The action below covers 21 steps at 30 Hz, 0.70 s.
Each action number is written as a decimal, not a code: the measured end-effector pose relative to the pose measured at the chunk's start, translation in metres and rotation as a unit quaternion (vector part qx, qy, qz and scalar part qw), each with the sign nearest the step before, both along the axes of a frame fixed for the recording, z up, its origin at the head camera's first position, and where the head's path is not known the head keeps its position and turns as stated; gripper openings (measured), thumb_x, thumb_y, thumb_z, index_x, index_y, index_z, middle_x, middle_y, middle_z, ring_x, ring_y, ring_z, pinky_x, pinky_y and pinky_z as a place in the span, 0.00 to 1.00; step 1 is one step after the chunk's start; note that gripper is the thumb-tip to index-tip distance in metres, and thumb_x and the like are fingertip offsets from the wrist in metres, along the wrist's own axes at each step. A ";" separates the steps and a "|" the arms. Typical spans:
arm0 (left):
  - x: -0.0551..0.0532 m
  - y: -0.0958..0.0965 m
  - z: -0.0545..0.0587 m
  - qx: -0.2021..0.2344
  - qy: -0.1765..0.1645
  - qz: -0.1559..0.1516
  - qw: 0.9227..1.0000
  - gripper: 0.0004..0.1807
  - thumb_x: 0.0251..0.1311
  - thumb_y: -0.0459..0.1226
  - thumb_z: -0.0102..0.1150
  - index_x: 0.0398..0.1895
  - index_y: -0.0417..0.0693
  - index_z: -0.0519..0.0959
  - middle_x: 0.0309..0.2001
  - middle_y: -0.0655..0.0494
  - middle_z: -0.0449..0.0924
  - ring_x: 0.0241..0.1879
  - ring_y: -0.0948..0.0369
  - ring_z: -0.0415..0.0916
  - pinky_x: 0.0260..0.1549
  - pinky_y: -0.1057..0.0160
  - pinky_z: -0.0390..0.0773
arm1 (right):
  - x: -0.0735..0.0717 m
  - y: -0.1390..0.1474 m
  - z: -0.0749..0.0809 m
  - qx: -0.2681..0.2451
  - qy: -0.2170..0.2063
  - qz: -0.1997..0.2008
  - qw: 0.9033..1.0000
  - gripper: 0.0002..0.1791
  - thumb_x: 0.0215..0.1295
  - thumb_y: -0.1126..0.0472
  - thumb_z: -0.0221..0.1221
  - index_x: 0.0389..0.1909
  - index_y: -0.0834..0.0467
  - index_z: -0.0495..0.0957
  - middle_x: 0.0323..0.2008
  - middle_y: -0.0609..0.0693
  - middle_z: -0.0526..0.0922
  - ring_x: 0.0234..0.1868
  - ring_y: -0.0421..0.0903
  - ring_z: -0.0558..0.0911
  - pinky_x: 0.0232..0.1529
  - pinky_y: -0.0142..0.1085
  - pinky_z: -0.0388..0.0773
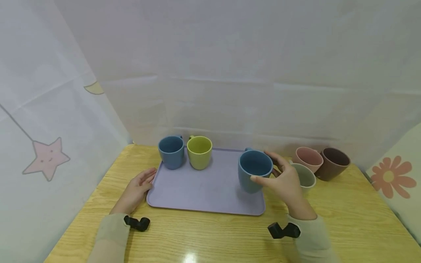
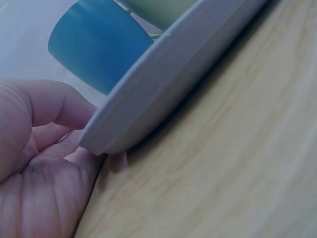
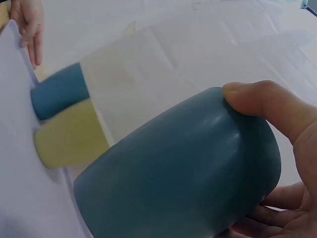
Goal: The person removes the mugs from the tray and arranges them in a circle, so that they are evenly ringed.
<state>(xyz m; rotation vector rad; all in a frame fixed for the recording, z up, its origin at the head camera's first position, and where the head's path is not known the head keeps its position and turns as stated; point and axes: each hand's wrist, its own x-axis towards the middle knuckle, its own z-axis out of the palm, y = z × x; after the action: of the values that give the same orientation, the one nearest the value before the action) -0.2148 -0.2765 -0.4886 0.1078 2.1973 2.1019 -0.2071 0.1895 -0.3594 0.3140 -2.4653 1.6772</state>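
My right hand (image 1: pixel 283 179) grips a blue mug (image 1: pixel 251 177) by its sides near the rim, thumb in front and fingers behind. The mug is held over the right end of the lavender tray (image 1: pixel 204 186), its handle facing the back wall. My left hand (image 1: pixel 135 190) touches the tray's left edge with relaxed fingers; in the left wrist view the fingers (image 2: pixel 69 106) meet the rim. Another blue mug (image 1: pixel 171 155) stands upright at the tray's back left. Beside it on the right is a yellow-green mug (image 1: pixel 199 155).
Right of the tray, a pale grey-green mug (image 1: pixel 306 177), a pink mug (image 1: pixel 308 159) and a dark brown mug (image 1: pixel 332 166) cluster on the wooden table (image 1: pixel 204 237). My right hand partly covers the pale one. A white cloth (image 1: pixel 210 80) hangs behind the table.
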 end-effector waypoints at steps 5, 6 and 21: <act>-0.001 0.000 0.000 -0.007 0.003 0.000 1.000 0.35 0.70 0.20 0.39 0.79 0.30 0.45 0.80 0.36 0.43 0.79 0.44 0.43 0.62 0.76 0.66 | 0.002 0.021 0.012 0.004 -0.009 -0.040 0.999 0.49 0.49 0.61 0.79 0.74 0.55 0.67 0.66 0.54 0.73 0.66 0.50 0.73 0.61 0.21 0.70; -0.001 0.000 0.000 -0.007 0.004 0.001 1.000 0.35 0.70 0.20 0.39 0.79 0.30 0.45 0.80 0.36 0.43 0.79 0.44 0.43 0.62 0.76 0.67 | 0.003 0.025 0.014 0.003 -0.008 -0.049 0.999 0.50 0.49 0.60 0.79 0.74 0.55 0.67 0.66 0.53 0.73 0.66 0.50 0.73 0.60 0.21 0.70; 0.000 0.000 0.000 -0.007 -0.001 0.000 1.000 0.35 0.70 0.20 0.39 0.79 0.31 0.44 0.80 0.38 0.43 0.79 0.45 0.43 0.63 0.74 0.67 | 0.014 0.083 0.031 -0.176 0.029 -0.083 0.981 0.46 0.52 0.74 0.73 0.73 0.55 0.68 0.61 0.45 0.74 0.58 0.38 0.77 0.49 0.20 0.77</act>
<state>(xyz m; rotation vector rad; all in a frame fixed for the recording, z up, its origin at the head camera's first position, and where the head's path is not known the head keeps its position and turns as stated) -0.2148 -0.2762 -0.4889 0.1045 2.2117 2.0852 -0.1929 0.2727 -0.3281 0.1088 -2.0381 1.9516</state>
